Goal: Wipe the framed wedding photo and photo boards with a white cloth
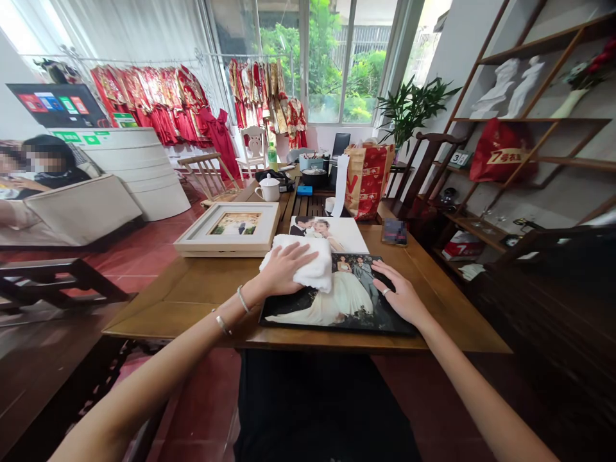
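A dark wedding photo panel point(349, 295) lies flat near the table's front edge. On its upper left part sits a folded white towel point(315, 263). My left hand point(287, 266) holds the towel from above, fingers spread across it and pressing it against the panel. At the panel's right edge rests my right hand point(399, 292), fingers apart, touching the print and holding nothing. Just behind the panel lies a lighter wedding photo point(349, 234), partly covered by the towel and panel. To the left is a thick pale frame point(197, 230) with a small picture inside.
A phone point(394, 232) lies right of the photos. Farther back stand a white lidded cup point(268, 188), a red and brown paper bag point(368, 183) and a blue box point(305, 190). Dark wooden chairs flank the table point(163, 308). Two people sit at left, one head point(48, 154) visible.
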{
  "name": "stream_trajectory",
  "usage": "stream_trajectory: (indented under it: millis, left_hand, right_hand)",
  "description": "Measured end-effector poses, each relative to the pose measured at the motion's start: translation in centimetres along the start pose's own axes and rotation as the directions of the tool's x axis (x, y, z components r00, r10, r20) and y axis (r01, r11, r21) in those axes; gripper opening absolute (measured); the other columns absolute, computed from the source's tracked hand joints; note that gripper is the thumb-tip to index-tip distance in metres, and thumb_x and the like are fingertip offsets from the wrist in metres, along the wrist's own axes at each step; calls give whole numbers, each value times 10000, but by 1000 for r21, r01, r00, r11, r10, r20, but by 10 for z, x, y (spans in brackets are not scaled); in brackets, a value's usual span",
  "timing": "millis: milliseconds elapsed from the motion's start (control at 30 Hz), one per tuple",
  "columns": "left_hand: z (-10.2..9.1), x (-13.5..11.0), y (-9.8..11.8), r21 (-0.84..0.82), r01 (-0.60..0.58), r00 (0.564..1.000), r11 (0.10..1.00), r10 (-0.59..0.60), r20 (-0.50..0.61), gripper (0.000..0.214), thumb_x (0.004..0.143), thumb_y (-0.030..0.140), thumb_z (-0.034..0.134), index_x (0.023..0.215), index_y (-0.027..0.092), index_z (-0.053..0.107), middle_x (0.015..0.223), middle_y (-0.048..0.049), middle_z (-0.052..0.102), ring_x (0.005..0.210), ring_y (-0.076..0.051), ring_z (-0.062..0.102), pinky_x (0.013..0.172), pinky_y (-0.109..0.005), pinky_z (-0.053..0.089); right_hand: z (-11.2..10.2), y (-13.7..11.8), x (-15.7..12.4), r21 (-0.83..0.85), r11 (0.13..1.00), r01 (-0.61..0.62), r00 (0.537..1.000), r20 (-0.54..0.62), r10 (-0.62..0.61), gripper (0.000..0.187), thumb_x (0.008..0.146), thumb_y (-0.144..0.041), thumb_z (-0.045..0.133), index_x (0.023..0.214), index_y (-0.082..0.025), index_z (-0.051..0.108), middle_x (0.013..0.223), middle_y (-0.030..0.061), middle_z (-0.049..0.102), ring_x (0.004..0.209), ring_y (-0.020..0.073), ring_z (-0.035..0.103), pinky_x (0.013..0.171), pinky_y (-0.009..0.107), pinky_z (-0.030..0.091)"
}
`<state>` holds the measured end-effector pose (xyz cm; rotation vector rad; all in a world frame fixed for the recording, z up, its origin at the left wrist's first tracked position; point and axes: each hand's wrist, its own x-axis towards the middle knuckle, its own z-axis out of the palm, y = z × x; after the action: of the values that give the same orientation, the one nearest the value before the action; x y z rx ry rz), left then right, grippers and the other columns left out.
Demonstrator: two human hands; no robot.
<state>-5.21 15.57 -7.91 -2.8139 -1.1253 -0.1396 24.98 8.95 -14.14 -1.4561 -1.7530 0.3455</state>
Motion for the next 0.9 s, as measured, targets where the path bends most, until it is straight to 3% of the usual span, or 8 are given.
stream_trajectory:
  millis: [167, 467, 567, 700, 900]
  left_hand:
    - [-4, -9, 2, -24, -5, 999, 1000, 6, 36, 723, 750, 203, 445, 1442, 327, 278, 1529, -7, 234, 1392, -295, 187, 1045, -512, 265]
    - [-32, -87, 63, -141, 0, 978, 990, 29, 206, 1013, 520, 108, 465, 1463, 351, 184, 1559, 10, 81, 1414, -330, 55, 1082, -601, 138]
    - [-39, -99, 74, -169, -16, 966, 986, 59, 253, 1055, 491, 97, 463, 1463, 373, 158, 1560, 21, 64, 1414, -326, 60, 1084, -599, 145]
    - [-36, -83, 64, -153, -2, 976, 988, 35, 215, 991, 543, 121, 483, 1457, 371, 192, 1558, 8, 100, 1409, -327, 103, 1075, -592, 174]
    - [-13, -19, 33, -71, 30, 995, 997, -24, 92, 772, 714, 227, 508, 1445, 306, 273, 1536, -57, 205, 1391, -327, 173, 1043, -593, 218]
  right_hand:
    - [-1, 0, 0, 9, 1000, -2, 1000, -11, 2, 360, 856, -340, 501, 1175, -215, 612, 1348, 104, 545, 1302, 247, 443, 1108, 482, 299]
    - [2, 2, 12, 20, 1000, -4, 1000, -19, 4, 355, 853, -350, 508, 1163, -220, 624, 1342, 100, 551, 1299, 257, 445, 1106, 490, 298]
    - [2, 3, 14, 14, 1000, -8, 1000, -12, 8, 360, 858, -349, 502, 1170, -213, 620, 1345, 103, 547, 1306, 253, 436, 1108, 481, 297]
    - [0, 1, 12, 7, 1000, -23, 1000, -4, 23, 363, 858, -351, 503, 1175, -217, 617, 1354, 101, 539, 1305, 257, 437, 1109, 484, 296]
    - [0, -1, 2, 9, 1000, -2, 1000, -13, 2, 362, 857, -346, 507, 1173, -207, 617, 1342, 107, 550, 1294, 249, 453, 1108, 477, 301]
